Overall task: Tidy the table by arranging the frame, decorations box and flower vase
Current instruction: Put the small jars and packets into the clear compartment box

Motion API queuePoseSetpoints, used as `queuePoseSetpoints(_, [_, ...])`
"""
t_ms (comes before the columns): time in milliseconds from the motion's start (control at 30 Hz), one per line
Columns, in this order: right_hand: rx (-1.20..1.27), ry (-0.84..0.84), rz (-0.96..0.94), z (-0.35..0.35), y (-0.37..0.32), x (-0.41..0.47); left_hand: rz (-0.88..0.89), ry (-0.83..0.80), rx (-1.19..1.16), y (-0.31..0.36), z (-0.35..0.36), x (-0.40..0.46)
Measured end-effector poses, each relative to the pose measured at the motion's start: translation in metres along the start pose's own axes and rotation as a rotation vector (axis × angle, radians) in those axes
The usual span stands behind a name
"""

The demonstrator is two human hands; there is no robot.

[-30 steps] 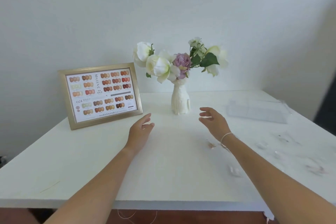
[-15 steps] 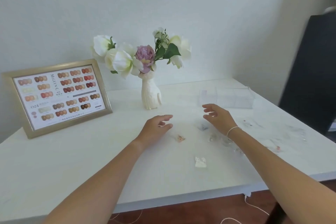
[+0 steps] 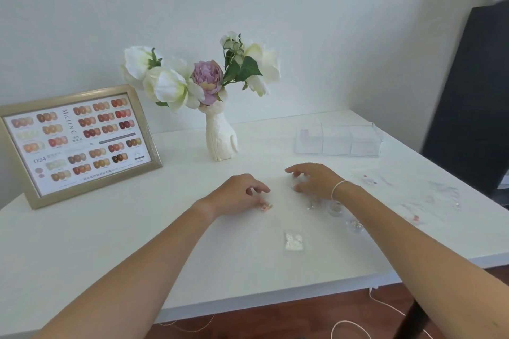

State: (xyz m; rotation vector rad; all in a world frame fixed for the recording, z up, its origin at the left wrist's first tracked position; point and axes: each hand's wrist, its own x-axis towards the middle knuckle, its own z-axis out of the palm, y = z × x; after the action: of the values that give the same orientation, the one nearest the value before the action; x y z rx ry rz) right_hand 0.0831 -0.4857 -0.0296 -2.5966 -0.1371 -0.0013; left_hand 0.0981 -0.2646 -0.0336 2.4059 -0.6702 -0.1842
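A gold frame [image 3: 80, 143] with a nail-colour chart leans against the wall at the back left. Beside it stands a white vase [image 3: 220, 137] holding white and lilac flowers. A clear compartment box [image 3: 338, 140] sits at the back right. My left hand [image 3: 237, 195] rests palm down mid-table, fingers curled, just above a small pink decoration [image 3: 265, 206]. My right hand [image 3: 314, 180] hovers low with fingers spread and holds nothing. A small white packet [image 3: 294, 241] lies nearer the front edge.
Several tiny clear and red decorations [image 3: 355, 224] are scattered over the right part of the white table [image 3: 110, 242]. A dark panel [image 3: 468, 104] stands off the table's right side. Cables lie on the floor below the front edge.
The view has swung right, so frame and vase sit further left. Both hands dropped closer to the tabletop; my left hand's fingers curled beside the pink decoration.
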Motion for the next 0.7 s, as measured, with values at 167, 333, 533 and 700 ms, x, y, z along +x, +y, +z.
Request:
queuePoseSetpoints(167, [0.010, 0.008, -0.032, 0.001, -0.002, 0.005, 0.009, 0.004, 0.025, -0.001, -0.002, 0.004])
queuePoseSetpoints(333, [0.208, 0.116, -0.045, -0.004, 0.004, 0.008, 0.016, 0.038, -0.069, -0.001, -0.006, 0.012])
queuePoseSetpoints(533, [0.419, 0.282, -0.001, -0.033, 0.014, 0.014, 0.038, 0.084, -0.292, 0.013, -0.015, 0.034])
queuePoseSetpoints(700, [0.462, 0.414, 0.043, -0.057, 0.025, 0.028, 0.089, 0.118, -0.386, 0.030, -0.012, 0.059])
